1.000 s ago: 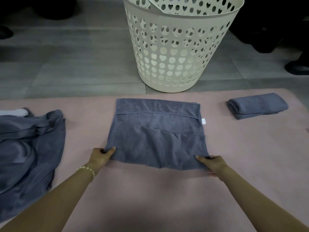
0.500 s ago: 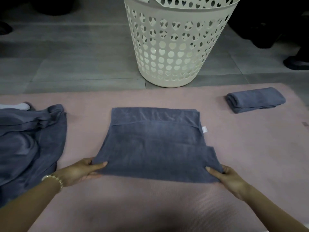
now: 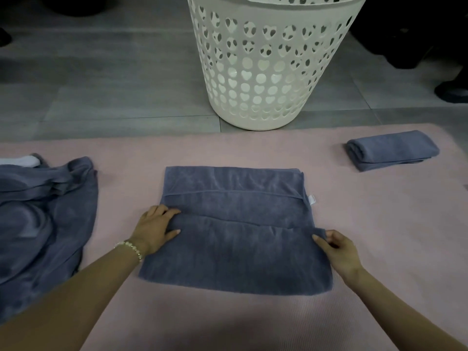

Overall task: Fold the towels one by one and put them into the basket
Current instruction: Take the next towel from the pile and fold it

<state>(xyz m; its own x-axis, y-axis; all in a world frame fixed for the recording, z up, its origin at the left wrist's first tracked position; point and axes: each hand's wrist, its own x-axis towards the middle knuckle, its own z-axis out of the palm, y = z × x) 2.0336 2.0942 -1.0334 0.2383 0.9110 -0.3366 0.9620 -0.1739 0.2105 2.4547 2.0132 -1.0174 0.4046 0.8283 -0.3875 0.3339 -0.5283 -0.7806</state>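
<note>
Straight ahead at 12 o'clock, between my two hands, the grey towel (image 3: 235,239) lies flat on the pink mat (image 3: 379,224). Its near part is doubled up over the middle, and the flap's free edge runs across from 9 to 3 o'clock. My left hand (image 3: 154,229) pinches the flap's left corner between thumb and curled fingers. My right hand (image 3: 339,252) pinches the right corner the same way, narrowly closed on the cloth. Both sit equally near, one at each end. The next fold, I judge, goes away from me toward 12, where the white basket (image 3: 266,72) stands on the floor just past the mat. One folded towel (image 3: 392,150) waits at 2 o'clock, and the unfolded heap (image 3: 43,211) lies at 9.
</note>
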